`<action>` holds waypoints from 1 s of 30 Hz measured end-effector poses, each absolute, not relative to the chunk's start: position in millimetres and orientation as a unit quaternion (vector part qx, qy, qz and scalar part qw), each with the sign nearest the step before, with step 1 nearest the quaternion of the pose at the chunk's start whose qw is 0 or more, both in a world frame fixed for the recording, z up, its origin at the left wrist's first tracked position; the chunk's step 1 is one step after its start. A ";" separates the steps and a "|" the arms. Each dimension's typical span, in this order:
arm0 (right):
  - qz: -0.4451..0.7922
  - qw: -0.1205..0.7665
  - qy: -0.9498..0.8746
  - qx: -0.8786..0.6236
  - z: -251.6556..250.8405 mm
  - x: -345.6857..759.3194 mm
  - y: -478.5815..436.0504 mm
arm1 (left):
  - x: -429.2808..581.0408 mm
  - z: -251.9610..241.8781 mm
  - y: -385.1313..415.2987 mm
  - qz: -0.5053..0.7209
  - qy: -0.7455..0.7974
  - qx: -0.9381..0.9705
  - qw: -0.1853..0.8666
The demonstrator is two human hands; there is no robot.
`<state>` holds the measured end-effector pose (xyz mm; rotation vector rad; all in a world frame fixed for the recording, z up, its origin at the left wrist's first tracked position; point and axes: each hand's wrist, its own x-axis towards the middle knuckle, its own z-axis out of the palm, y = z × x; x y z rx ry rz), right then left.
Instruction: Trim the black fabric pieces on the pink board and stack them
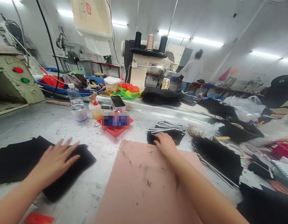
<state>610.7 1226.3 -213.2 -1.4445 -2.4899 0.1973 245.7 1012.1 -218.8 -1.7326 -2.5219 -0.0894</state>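
My left hand (56,161) lies with its fingers spread over dark black flat pieces (20,158) on the left of the table, slightly blurred. Under that palm, one black piece (66,177) lies at an angle over the others. My right hand (166,144) reaches across a pinkish board (144,177) to a fanned stack of black pieces with white edges (168,125). Its bent fingers and thumb close at the near left edge of the front black piece (176,136). The underside of that grip is hidden.
A red tray (114,132), a glue bottle (96,110) and a clear bottle (78,109) stand behind the board. More black pieces (218,155) lie to the right. A sewing machine (139,68) rises behind, and a person (192,71) stands farther back.
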 end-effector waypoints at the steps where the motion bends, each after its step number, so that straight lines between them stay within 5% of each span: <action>1: 0.061 0.122 -0.854 -0.502 -216.6 605.5 1233.3 | 253.9 -221.1 1015.5 -0.008 -0.812 -0.583 0.019; 7: 0.046 0.115 -0.846 -0.518 -224.1 595.8 1245.8 | 260.3 -232.4 1015.0 -0.005 -0.813 -0.582 -0.019; 14: 0.049 0.164 -0.876 -0.450 -178.2 622.0 1181.3 | 315.3 -212.9 1017.6 -0.105 -0.781 -0.616 0.009; 22: 0.228 0.199 -0.894 -0.330 -163.2 668.6 1081.1 | 502.3 -202.0 1039.1 -0.357 -0.556 -0.557 -0.504; 30: 0.225 0.269 -0.753 -0.556 -172.5 746.1 1152.0 | 439.1 -208.7 1101.7 -0.351 -0.700 -0.501 -0.370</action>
